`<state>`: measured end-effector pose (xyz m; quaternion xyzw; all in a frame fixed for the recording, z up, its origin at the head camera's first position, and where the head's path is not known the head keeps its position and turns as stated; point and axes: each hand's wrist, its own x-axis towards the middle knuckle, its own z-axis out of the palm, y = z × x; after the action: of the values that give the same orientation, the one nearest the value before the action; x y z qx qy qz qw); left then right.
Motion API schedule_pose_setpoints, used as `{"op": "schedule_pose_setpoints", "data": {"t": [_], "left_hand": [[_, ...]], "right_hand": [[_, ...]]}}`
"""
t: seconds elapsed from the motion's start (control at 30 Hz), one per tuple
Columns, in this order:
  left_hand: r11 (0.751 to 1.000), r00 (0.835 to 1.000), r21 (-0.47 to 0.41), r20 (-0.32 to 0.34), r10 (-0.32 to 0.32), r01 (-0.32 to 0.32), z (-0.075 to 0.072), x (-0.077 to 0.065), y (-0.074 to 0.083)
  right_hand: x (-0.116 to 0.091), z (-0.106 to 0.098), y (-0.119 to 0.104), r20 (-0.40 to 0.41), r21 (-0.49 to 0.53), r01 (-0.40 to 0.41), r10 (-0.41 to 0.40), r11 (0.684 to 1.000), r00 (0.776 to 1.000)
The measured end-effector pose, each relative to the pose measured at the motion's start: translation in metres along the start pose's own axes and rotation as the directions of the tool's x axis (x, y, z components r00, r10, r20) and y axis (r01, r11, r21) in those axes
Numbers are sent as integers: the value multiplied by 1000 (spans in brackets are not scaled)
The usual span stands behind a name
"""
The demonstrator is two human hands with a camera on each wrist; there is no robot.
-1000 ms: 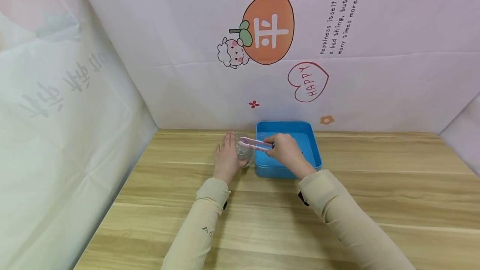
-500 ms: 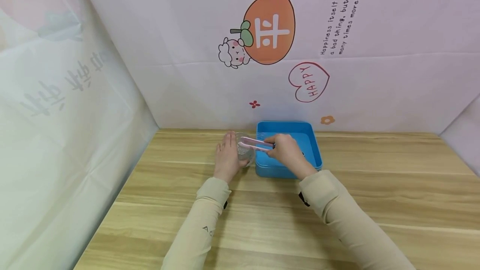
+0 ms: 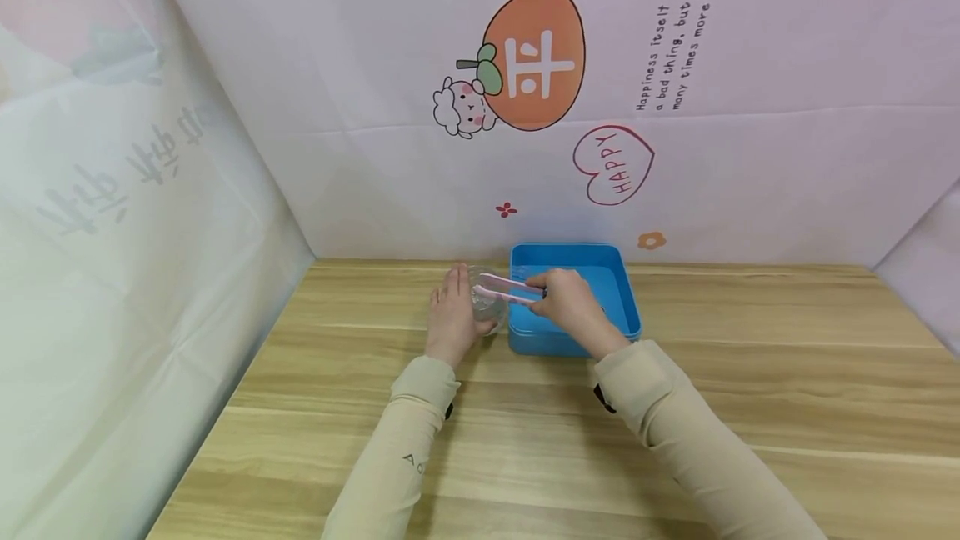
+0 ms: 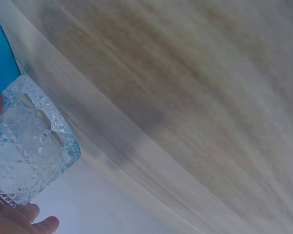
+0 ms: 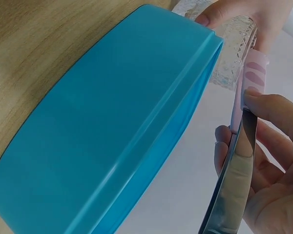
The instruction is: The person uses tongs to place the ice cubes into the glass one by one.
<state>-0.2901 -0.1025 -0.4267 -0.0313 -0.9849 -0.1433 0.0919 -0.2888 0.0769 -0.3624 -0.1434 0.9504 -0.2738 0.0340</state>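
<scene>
My left hand curls round a clear cut-glass cup on the table, thumb on the near side. My right hand grips tongs with metal arms and pink patterned ends, thumb on one arm and fingers on the other. In the head view the pink ends reach left over the blue box's edge into the cup's mouth, slightly apart. Whether anything lies between the tips is too small to tell. Inside the cup the left wrist view shows clear glints; I cannot tell whether they are pieces or the glass itself.
A blue rectangular box, open at the top, stands right beside the cup, under my right hand. Small dark marks show inside it, partly covered by the hand. The wooden table ends at a printed white backdrop just behind.
Both hands, the cup and the tongs hold nearly the same place. The pink ends look a little farther apart than one second ago; the whole head view has shifted slightly.
</scene>
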Motion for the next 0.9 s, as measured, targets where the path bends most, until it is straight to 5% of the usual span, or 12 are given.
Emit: {"op": "schedule_pose_setpoints", "data": {"t": [0.3, 0.6, 0.9], "left_hand": [[1000, 1000, 4, 8, -10, 10, 1, 1, -1], [999, 1000, 42, -9, 2, -2, 1, 1, -1], [999, 1000, 42, 3, -8, 8, 2, 2, 0]], "right_hand": [[2, -1, 3, -49, -6, 22, -22, 1000, 999], [9, -5, 18, -189, 21, -45, 48, 999, 981], [15, -2, 38, -233, -21, -97, 89, 995, 968]]}}
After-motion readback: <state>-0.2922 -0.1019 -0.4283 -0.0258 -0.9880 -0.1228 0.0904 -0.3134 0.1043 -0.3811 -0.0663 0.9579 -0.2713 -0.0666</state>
